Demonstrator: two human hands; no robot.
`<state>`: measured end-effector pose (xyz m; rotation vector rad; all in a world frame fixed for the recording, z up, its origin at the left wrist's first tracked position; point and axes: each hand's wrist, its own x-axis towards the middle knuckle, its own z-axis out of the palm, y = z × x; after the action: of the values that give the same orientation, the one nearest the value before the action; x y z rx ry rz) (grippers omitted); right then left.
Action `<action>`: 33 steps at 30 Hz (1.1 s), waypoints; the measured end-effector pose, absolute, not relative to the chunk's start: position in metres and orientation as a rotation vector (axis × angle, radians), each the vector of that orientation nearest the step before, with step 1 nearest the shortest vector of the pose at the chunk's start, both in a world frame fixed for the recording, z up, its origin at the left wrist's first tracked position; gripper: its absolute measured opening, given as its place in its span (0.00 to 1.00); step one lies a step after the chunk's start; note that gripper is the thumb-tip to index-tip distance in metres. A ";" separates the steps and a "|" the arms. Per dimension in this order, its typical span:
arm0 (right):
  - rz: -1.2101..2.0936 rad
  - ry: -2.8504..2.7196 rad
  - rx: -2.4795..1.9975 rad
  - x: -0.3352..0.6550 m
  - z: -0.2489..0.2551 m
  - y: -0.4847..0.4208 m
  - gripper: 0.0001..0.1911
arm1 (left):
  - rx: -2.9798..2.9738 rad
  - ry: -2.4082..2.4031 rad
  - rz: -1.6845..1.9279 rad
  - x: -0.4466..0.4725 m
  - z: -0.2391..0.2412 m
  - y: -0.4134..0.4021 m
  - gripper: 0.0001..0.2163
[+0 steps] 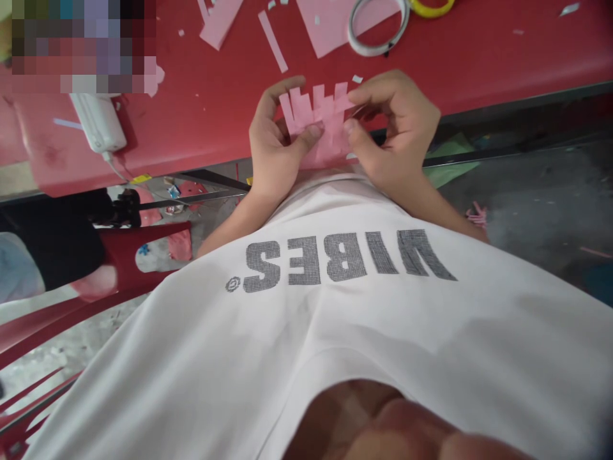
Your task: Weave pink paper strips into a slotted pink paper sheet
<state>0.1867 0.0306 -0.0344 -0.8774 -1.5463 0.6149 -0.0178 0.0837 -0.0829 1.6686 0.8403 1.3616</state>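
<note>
The left hand (275, 147) pinches a woven pink paper-strip piece (330, 137), its thumb pressing the face, probably to stop strips shifting; the right hand (400, 121) pinches the opposite edge, seemingly steadying a crosswise strip. Beyond it lies a white tape roll (373, 51).

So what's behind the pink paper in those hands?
Some red table shows through gaps along the top of the pink paper. The part directly behind the paper is covered, so I can't see what's there.
</note>
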 end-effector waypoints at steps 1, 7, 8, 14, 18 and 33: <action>0.613 -1.544 -0.881 0.187 -0.035 0.031 0.14 | 1.641 0.840 1.345 -0.019 -0.087 0.086 0.40; 0.530 -1.560 -0.962 0.186 -0.038 0.034 0.09 | 1.575 0.844 1.367 -0.021 -0.095 0.088 0.40; 0.522 -1.569 -0.971 0.186 -0.039 0.035 0.09 | 1.563 0.848 1.362 -0.019 -0.094 0.087 0.39; 0.527 -1.543 -0.915 0.183 -0.045 0.041 0.06 | 1.521 0.879 1.389 -0.002 -0.075 0.068 0.30; 0.760 -1.398 -0.858 0.177 -0.056 0.053 0.17 | 1.513 0.913 1.368 0.004 -0.072 0.066 0.32; 0.898 -1.265 -0.889 0.159 -0.046 0.046 0.28 | 1.492 0.846 1.332 -0.002 -0.095 0.085 0.35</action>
<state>0.1587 0.0458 -0.0461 -0.8887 -1.2648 0.8976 -0.0019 0.0852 -0.0947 1.4921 0.8455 1.3321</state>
